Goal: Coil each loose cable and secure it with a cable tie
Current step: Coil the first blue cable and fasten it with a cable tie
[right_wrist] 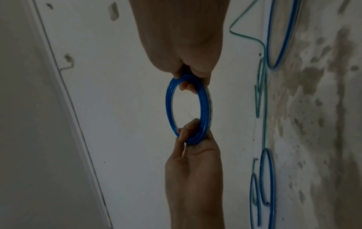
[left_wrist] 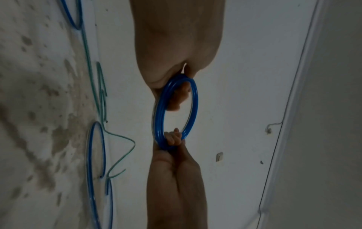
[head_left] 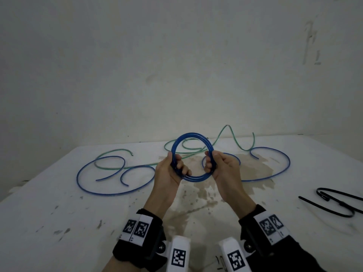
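I see a stained white surface [head_left: 59, 213] against a bare wall [head_left: 117, 55]. My left hand [head_left: 167, 171] and right hand [head_left: 222, 165] curl their fingers [head_left: 181, 165] around the blue coil [head_left: 191, 135], raised between them; loose cables [head_left: 94, 185] lie beyond, cable ties [head_left: 334, 205] to the right.

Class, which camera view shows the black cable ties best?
The head view: the black cable ties lie on the white table, to the right of the right hand. Neither wrist view shows them, only the blue coil gripped by both hands.
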